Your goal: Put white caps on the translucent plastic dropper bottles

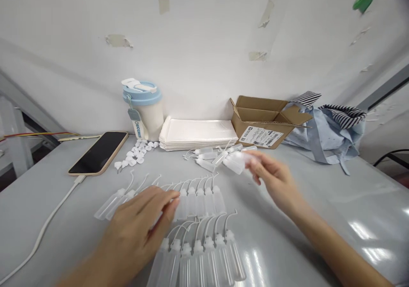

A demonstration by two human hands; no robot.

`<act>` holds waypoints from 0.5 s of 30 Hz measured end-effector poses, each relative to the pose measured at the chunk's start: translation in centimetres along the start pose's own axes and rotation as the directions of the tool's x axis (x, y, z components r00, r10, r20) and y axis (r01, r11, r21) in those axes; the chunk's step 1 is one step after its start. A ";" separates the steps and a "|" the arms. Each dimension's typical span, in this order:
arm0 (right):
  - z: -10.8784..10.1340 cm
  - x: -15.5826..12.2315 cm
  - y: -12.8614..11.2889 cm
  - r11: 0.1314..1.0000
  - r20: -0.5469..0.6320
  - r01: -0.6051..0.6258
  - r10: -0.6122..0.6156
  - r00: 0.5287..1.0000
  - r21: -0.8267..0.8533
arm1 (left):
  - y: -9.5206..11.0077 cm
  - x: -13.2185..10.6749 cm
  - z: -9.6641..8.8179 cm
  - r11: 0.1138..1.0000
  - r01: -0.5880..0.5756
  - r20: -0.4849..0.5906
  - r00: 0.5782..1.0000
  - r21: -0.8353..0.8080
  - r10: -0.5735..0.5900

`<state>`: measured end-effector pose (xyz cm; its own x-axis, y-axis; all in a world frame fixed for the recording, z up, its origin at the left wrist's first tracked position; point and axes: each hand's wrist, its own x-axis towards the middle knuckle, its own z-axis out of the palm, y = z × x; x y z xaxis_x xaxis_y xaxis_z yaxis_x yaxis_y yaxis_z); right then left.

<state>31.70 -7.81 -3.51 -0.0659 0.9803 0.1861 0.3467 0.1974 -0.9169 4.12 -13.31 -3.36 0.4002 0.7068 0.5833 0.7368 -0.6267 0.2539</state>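
Note:
My right hand (275, 178) is pinched on a small clear plastic bottle (235, 162), lifted just above the grey table (319, 219). My left hand (143, 223) hovers low over two rows of clear bottles with tethered caps (200, 202), its fingers curled; a bottle seems to lie under them, but blur hides it. The nearer row of bottles (198, 257) lies at the table's front edge. A few loose bottles (207, 157) lie farther back.
A pile of small white caps (136, 154) lies next to a phone (99, 153) on a charging cable (44, 227). At the back stand a blue-lidded cup (143, 110), a stack of white trays (198, 133), an open cardboard box (265, 121) and a blue bag (329, 133).

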 end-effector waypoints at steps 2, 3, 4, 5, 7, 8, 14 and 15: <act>-0.9 1.4 1.0 0.993 -0.140 0.000 -0.017 0.990 -0.116 | -0.5 -0.1 -0.1 0.998 0.067 -0.004 0.998 0.010 -0.067; -1.2 1.9 1.5 0.988 -0.160 -0.014 -0.011 0.987 -0.153 | -0.7 -0.1 -0.1 0.997 0.078 -0.005 0.997 0.015 -0.078; -1.4 2.3 2.0 0.983 -0.179 -0.024 -0.008 0.984 -0.180 | -0.8 -0.2 0.0 0.996 0.083 -0.003 0.997 0.019 -0.083; -1.4 2.5 2.4 0.980 -0.176 -0.029 -0.006 0.984 -0.195 | -0.9 -0.3 0.1 0.996 0.084 0.002 0.996 0.020 -0.084; -1.3 2.6 3.0 0.985 -0.147 -0.031 0.005 0.989 -0.172 | -1.0 -0.4 0.2 0.997 0.069 0.003 0.998 0.025 -0.069; -1.2 2.6 3.2 0.989 -0.134 -0.032 0.012 0.991 -0.146 | -1.0 -0.4 0.2 0.998 0.063 0.004 0.998 0.028 -0.063; -0.6 2.4 1.6 0.994 -0.242 -0.096 0.082 0.967 -0.048 | -1.0 -0.3 -0.1 0.996 0.069 -0.021 0.997 0.048 -0.068; -0.5 2.3 0.7 0.994 -0.259 -0.103 0.091 0.962 -0.031 | -0.9 -0.2 -0.1 0.996 0.077 -0.024 0.997 0.049 -0.076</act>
<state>32.23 -5.46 -3.61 0.2106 0.9596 0.1865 0.3804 0.0953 -0.9199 3.25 -12.92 -3.64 0.3294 0.7445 0.5807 0.7912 -0.5533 0.2605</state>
